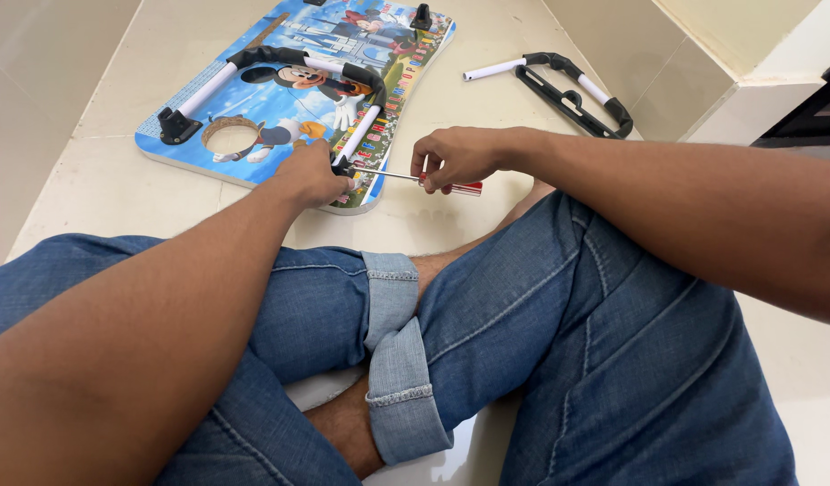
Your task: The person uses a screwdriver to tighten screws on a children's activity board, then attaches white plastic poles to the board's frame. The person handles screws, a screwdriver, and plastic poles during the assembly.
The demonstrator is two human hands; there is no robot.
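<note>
A person sits cross-legged on a pale tiled floor [91, 171] in rolled-cuff blue jeans [559, 324], both bare forearms reaching forward over the knees. Ahead lies a cartoon-printed lap table [253, 99], face up on the tiles, with a round cup hole near its left end. A black-and-white folding leg frame [280, 67] arches across the board, its black feet at the board's left edge and at the near right corner. A second leg frame [559, 85], loose, lies well apart on the floor to the right, near the wall.

The left hand [307, 175] rests on the board's near corner, fingers curled down and pressed together around the black bracket [343, 165] at the foot of the frame; the fingertips are hidden beneath the hand. The right hand [455, 157] is closed over the red handle of a screwdriver [406, 177], fingers bent and bunched, thumb tucked underneath. The tool's slim metal shaft runs level to the left, its tip meeting the bracket just beside the left hand.
</note>
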